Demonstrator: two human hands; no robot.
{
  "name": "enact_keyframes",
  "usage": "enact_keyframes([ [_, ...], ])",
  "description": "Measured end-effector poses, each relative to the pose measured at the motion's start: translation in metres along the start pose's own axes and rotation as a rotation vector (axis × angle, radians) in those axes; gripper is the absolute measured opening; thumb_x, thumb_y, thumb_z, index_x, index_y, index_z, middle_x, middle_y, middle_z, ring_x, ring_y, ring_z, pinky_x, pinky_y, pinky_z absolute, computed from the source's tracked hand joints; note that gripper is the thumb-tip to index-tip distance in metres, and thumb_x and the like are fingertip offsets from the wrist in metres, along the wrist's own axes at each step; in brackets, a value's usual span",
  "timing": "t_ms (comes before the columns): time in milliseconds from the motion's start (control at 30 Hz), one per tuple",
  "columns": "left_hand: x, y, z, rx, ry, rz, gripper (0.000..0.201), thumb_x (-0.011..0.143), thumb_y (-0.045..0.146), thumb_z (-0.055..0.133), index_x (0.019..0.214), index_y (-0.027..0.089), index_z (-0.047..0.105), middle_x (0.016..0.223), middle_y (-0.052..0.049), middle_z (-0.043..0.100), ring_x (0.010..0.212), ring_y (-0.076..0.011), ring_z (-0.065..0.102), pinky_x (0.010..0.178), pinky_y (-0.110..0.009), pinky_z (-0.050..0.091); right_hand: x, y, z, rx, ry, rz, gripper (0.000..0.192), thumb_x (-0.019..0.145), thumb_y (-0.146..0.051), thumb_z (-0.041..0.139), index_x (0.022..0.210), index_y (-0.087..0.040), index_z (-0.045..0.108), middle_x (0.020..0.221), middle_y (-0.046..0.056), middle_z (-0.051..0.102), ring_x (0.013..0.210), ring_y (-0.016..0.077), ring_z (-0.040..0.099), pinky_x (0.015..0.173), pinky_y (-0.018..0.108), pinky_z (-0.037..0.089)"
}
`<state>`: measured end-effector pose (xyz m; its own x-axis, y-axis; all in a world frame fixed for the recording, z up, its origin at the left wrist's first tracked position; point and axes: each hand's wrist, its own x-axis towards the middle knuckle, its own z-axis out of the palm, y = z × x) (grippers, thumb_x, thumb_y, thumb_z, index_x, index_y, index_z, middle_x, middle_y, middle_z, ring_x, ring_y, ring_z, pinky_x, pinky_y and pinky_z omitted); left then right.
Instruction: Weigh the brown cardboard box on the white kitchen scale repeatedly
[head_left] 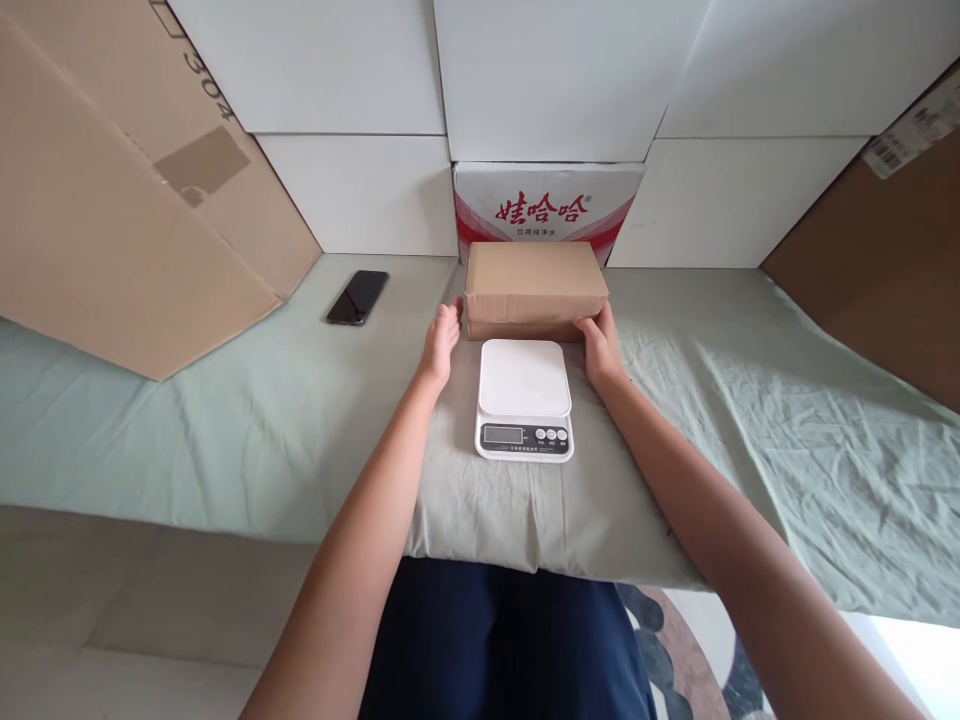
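A closed brown cardboard box (538, 272) sits on the cloth, behind a white kitchen scale (523, 380). Its lid overhangs the lower part at the front. My right hand (600, 345) grips the box's lower right corner, thumb on the front and fingers along the side. At the box's left end, my left hand (442, 342) stands on edge with its fingers stretched out; whether it touches the box I cannot tell. Nothing lies on the scale's platform, and its display (503, 434) looks blank.
A black phone (358, 298) lies on the green cloth (285, 430) to the left. A red and white carton (547, 200) stands behind the box. Large cardboard sheets lean at the left (112, 200) and right (877, 250), and white panels (551, 80) form the back.
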<state>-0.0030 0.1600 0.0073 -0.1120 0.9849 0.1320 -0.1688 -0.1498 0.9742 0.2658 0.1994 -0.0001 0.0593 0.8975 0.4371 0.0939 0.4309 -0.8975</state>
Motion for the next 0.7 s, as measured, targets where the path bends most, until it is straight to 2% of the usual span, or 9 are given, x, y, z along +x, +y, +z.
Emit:
enact_keyframes([
  [167, -0.004, -0.002, 0.008, -0.031, -0.11, 0.039, 0.089, 0.08, 0.081, 0.051, 0.143, 0.019, 0.055, 0.158, -0.011, 0.047, 0.153, -0.0324, 0.032, 0.125, -0.046, 0.027, 0.0, -0.009, 0.003, -0.039, 0.037, 0.049, 0.047, 0.08, -0.033, 0.058, 0.127, -0.028, 0.056, 0.13, 0.004, 0.062, 0.128, 0.0297, 0.051, 0.12, 0.055, 0.034],
  [333, -0.023, 0.018, 0.006, 0.007, -0.119, 0.152, 0.082, 0.082, 0.079, 0.051, 0.142, 0.024, 0.057, 0.159, -0.01, 0.045, 0.153, -0.0334, 0.032, 0.124, -0.047, 0.027, -0.004, -0.039, 0.0, -0.027, 0.016, -0.099, 0.056, 0.083, -0.04, 0.057, 0.138, -0.03, 0.048, 0.142, 0.004, 0.055, 0.135, 0.0292, 0.048, 0.122, 0.052, 0.035],
  [467, -0.072, 0.032, 0.001, 0.032, -0.101, 0.245, 0.084, 0.084, 0.077, 0.05, 0.147, 0.021, 0.051, 0.161, -0.013, 0.041, 0.153, -0.0337, 0.03, 0.125, -0.047, 0.027, -0.044, -0.07, -0.007, -0.001, -0.034, -0.134, 0.063, 0.085, -0.045, 0.059, 0.144, -0.033, 0.041, 0.152, 0.004, 0.047, 0.143, 0.0289, 0.043, 0.124, 0.05, 0.034],
  [600, -0.128, 0.026, -0.008, 0.081, -0.119, 0.189, 0.084, 0.084, 0.075, 0.053, 0.15, 0.022, 0.049, 0.162, -0.013, 0.039, 0.154, -0.0358, 0.028, 0.127, -0.049, 0.023, -0.099, -0.08, -0.012, 0.031, -0.017, -0.099, 0.071, 0.084, -0.046, 0.062, 0.148, -0.035, 0.034, 0.156, 0.004, 0.043, 0.151, 0.0296, 0.034, 0.126, 0.054, 0.03],
  [700, -0.15, 0.02, -0.013, 0.048, -0.114, 0.16, 0.087, 0.082, 0.076, 0.053, 0.15, 0.022, 0.048, 0.161, -0.015, 0.041, 0.153, -0.0376, 0.03, 0.126, -0.053, 0.024, -0.123, -0.082, -0.011, 0.055, -0.017, -0.068, 0.072, 0.084, -0.045, 0.061, 0.149, -0.035, 0.032, 0.156, 0.004, 0.043, 0.151, 0.0302, 0.033, 0.126, 0.056, 0.03],
])
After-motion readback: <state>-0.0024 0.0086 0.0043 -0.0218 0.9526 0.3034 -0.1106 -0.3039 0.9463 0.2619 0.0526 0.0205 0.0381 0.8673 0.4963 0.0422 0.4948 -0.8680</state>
